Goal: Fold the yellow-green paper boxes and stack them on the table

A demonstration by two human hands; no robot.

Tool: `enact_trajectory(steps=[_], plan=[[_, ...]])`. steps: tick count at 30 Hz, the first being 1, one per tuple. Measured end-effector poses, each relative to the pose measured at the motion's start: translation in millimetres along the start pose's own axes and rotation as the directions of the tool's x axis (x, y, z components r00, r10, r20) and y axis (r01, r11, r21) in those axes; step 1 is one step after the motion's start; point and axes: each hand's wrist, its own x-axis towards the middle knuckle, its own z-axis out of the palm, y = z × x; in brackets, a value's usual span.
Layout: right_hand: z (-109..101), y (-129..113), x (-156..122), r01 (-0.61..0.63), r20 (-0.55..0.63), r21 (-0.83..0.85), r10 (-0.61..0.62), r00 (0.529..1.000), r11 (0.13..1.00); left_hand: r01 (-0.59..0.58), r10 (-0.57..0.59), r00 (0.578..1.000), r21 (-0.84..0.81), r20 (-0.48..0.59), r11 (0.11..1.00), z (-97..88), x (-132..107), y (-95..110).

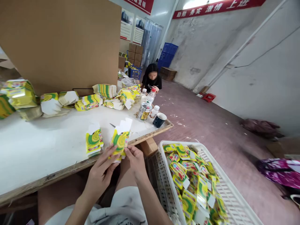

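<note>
Between my two hands, just past the table's front edge, is a yellow-green printed carton (120, 140) with white flaps standing up at its top. My left hand (102, 170) grips its left side, fingers across the front. My right hand (136, 159) pinches its lower right edge between thumb and fingers. To the left, a small stack of flat cartons (93, 140) of the same print lies on the white table (58, 134). A thin dark blade-like item (112, 125) rests behind the held carton.
A white plastic crate (203, 147) full of cartons stands at right. Bundled cartons (89, 102) line the table's back, before a large cardboard sheet (63, 40). A dark mug (159, 120), a tin (144, 111) and bottles occupy the far corner. Another person (152, 78) sits beyond.
</note>
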Motion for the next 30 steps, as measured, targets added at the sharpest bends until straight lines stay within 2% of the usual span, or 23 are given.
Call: enact_trajectory(steps=[1, 2, 3, 5, 7, 8, 10, 13, 17, 19, 24, 28, 30], plan=[[-3.2, 0.4, -3.5, -0.001, 0.007, 0.018, 0.001, 1.000, 1.000, 0.114, -0.120, 0.991, -0.109, -0.052, 0.987, 2.5, 0.8, 2.3], [-5.4, 1.5, -7.7, -0.013, 0.019, 0.040, 0.012, 1.000, 0.999, 0.228, -0.253, 0.964, -0.244, -0.078, 0.943, 4.1, 1.5, 3.7], [-6.3, 3.2, -12.3, -0.032, 0.037, 0.062, 0.030, 0.999, 0.998, 0.331, -0.381, 0.923, -0.389, -0.057, 0.860, 4.9, 2.0, 4.4], [-5.6, 7.4, -21.2, -0.075, 0.078, 0.088, 0.068, 0.995, 0.993, 0.496, -0.555, 0.824, -0.624, 0.117, 0.604, 4.9, 1.6, 3.7], [-3.3, 10.9, -27.5, -0.112, 0.110, 0.102, 0.101, 0.989, 0.988, 0.601, -0.596, 0.734, -0.720, 0.326, 0.347, 3.7, -0.3, 1.8], [-2.2, 12.0, -29.3, -0.125, 0.119, 0.106, 0.112, 0.987, 0.987, 0.618, -0.585, 0.712, -0.741, 0.388, 0.261, 3.0, -1.4, 1.0], [-0.8, 12.7, -30.5, -0.136, 0.124, 0.107, 0.123, 0.985, 0.985, 0.603, -0.540, 0.722, -0.775, 0.432, 0.186, 1.9, -2.8, 0.5], [-0.6, 10.3, -29.9, -0.129, 0.120, 0.094, 0.118, 0.986, 0.987, 0.566, -0.488, 0.767, -0.797, 0.417, 0.209, 0.8, -1.9, 2.9], [-0.8, 4.2, -31.1, -0.107, 0.118, 0.060, 0.099, 0.988, 0.992, 0.546, -0.463, 0.800, -0.784, 0.382, 0.296, 0.7, 1.6, 6.8], [-0.5, 2.2, -32.5, -0.091, 0.121, 0.018, 0.088, 0.989, 0.996, 0.546, -0.487, 0.797, -0.771, 0.357, 0.328, 2.4, 2.2, 7.1], [0.8, 6.9, -35.2, -0.055, 0.079, -0.090, 0.062, 0.995, 0.994, 0.574, -0.598, 0.755, -0.710, 0.268, 0.407, 11.7, 1.5, 3.4], [0.4, 10.1, -35.6, -0.013, 0.009, -0.149, 0.015, 1.000, 0.989, 0.521, -0.597, 0.792, -0.649, 0.127, 0.554, 13.1, 1.6, 3.7], [-1.8, 6.9, -34.7, 0.033, 0.012, -0.182, -0.032, 0.999, 0.983, 0.499, -0.570, 0.818, -0.591, 0.079, 0.634, 9.5, 1.8, 6.6]])
